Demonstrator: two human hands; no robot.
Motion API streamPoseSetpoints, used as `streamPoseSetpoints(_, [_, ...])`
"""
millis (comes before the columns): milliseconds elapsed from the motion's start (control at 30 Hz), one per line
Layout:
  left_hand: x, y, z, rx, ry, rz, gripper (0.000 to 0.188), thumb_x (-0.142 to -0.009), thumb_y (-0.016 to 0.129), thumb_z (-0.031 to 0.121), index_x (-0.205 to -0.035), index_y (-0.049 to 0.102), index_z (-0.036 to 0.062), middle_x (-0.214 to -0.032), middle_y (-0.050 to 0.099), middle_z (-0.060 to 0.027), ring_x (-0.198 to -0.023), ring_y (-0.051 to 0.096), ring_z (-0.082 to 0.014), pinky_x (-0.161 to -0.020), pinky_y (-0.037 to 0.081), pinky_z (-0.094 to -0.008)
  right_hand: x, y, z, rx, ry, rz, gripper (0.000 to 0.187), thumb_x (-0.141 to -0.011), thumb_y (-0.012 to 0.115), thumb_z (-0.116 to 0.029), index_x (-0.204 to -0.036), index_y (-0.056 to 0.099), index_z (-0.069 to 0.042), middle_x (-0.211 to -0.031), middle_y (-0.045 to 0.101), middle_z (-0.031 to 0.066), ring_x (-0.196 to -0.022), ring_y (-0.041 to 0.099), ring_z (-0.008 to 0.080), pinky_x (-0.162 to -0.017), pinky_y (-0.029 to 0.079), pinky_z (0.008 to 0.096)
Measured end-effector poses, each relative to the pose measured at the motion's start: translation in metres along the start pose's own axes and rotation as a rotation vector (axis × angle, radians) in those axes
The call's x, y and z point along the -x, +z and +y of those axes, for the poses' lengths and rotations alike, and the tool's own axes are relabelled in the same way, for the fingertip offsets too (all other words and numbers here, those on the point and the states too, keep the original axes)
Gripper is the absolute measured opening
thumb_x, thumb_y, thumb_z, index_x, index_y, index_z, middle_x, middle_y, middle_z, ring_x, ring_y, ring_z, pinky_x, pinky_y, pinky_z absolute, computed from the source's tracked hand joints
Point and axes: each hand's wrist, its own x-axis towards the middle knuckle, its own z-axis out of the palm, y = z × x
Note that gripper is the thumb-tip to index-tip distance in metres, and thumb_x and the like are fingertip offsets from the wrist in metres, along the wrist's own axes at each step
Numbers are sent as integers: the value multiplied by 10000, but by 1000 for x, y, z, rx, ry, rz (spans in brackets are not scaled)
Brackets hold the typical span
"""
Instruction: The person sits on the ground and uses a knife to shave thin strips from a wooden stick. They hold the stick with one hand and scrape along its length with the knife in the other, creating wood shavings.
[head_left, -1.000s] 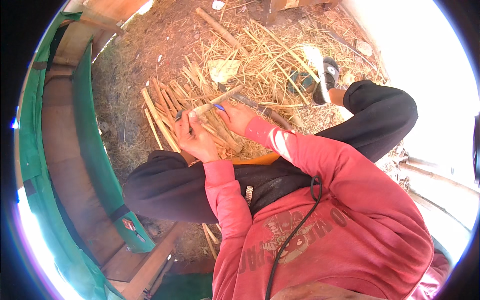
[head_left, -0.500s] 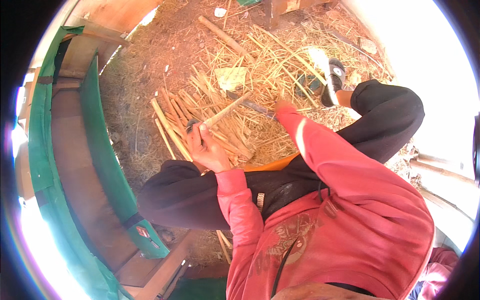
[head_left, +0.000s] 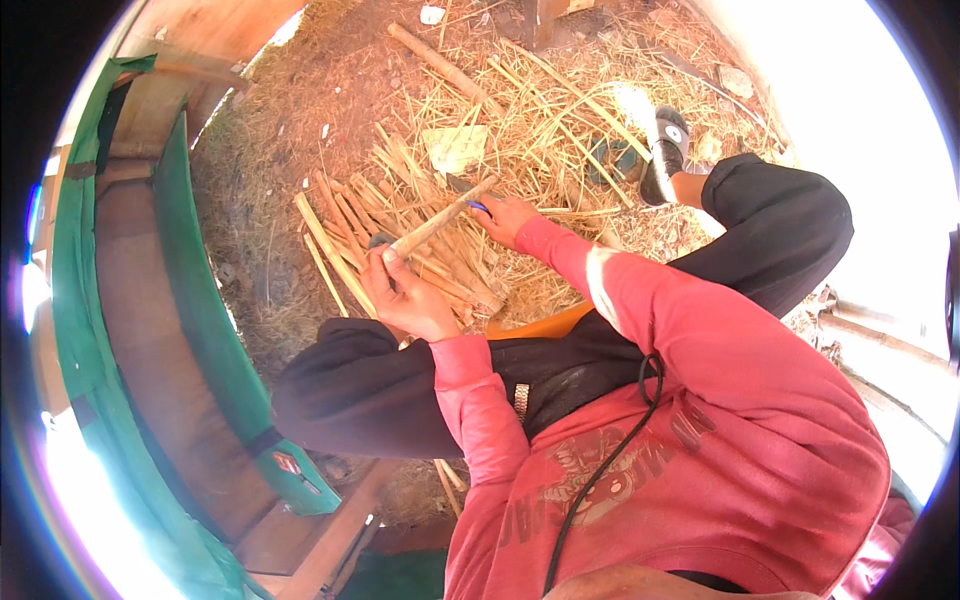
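Plainly, a pale stick (head_left: 436, 225) slants over the pile of split wood (head_left: 462, 262), its far end pointing up and to the right. The left hand (head_left: 412, 298), over the pile's near side, has its grip closed around the stick's lower end. At the pile's right side, the right hand (head_left: 504, 219) has its grip curled around a blue object (head_left: 478, 207) near the stick's far end; its full shape is too small to tell. Beyond the pile lie a yellowish sheet (head_left: 455, 148), straw (head_left: 545, 115) and, farther off, a thick pole (head_left: 440, 64). Well left of the pile stands a green-edged wooden trough (head_left: 150, 290).
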Motion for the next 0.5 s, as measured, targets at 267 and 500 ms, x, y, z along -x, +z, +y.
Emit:
streamPoseSetpoints(267, [2,-3,9,-49,69,-4,236,-968,536,133,-1067,642,-53,-900,562,-116,-785,578,-205,-703,477,-323,-60,45,69,184,191,-173,359,-988,423,-342,-1088,556,-24,-925,684,206,-846,670,389,-739,518,495])
streamPoseSetpoints(500, [3,-8,0,-50,25,13,270,-989,524,181,-1026,629,-65,-915,536,-90,-798,590,-179,-652,511,-288,-79,56,136,406,319,-175,276,-936,512,-238,-1092,630,-43,-955,698,181,-891,689,339,-772,548,441])
